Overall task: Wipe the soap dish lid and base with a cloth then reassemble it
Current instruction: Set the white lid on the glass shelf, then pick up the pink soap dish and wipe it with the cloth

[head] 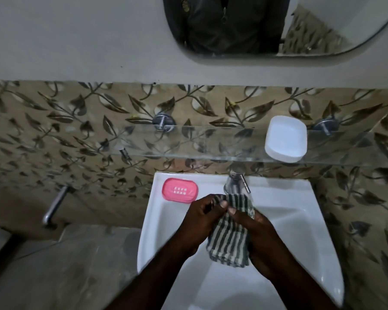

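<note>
A green-and-white striped cloth (230, 236) hangs over the white sink (157, 222), held between both hands. My left hand (202, 222) pinches its upper left edge with thumb and fingers. My right hand (253, 229) grips its right side, thumb on top. The pink soap dish base (180, 190), with slots in its middle, lies on the sink's back left ledge, apart from my hands. The white soap dish lid (286, 139) rests on the glass shelf (188, 142) above the sink, to the right.
A chrome tap (235, 183) stands at the back of the sink, just beyond the cloth. A second chrome tap (54, 205) sticks out of the leaf-patterned tiled wall at the left. A mirror (233, 25) hangs above.
</note>
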The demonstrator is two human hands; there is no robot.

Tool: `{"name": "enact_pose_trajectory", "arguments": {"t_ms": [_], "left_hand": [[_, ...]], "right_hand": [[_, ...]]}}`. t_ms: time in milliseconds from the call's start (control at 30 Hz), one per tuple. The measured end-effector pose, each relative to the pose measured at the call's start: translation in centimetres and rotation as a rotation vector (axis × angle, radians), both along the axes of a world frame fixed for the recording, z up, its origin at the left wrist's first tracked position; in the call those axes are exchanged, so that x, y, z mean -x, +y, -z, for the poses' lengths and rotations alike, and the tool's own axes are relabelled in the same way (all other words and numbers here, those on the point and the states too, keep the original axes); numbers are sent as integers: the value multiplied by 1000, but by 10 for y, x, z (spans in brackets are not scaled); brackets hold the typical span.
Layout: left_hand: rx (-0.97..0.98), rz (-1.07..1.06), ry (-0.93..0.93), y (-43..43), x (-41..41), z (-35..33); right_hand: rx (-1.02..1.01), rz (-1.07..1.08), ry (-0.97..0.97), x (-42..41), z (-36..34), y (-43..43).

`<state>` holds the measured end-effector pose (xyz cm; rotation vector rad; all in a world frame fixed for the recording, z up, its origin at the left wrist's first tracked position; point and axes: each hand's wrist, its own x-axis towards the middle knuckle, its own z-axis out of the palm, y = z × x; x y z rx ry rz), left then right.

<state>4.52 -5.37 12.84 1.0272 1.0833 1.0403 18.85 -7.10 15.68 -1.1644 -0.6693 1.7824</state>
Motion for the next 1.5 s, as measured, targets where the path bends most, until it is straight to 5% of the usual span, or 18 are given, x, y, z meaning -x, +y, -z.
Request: {"name": "enact_pose_trajectory", "arguments": {"t_ms": [167,267,400,567,800,1067,1233,1300,1433,1500], "left_hand": [[120,-159,314,23,38,40],[-68,-307,627,55,85,59],[-266,17,1101,107,133,75],[-235,431,1368,133,146,91],[-300,409,1534,133,153,109],[-428,113,1061,86,140,95],[-497,28,754,46,110,75],[-354,48,607,40,107,68],[176,29,-44,42,110,43],[351,107,-221,46,112,37]], "right_hand": [[148,67,-159,21,35,3],[174,105,-184,33,49,10],[195,69,-186,55,59,26],[137,-2,-364,77,67,47],[137,54,-361,84,80,52],[347,47,-271,74,73,39],[122,177,-136,63,62,38],[60,196,-164,59,58,39],[-8,91,-200,46,44,39],[-52,-30,-224,41,32,39]]}}
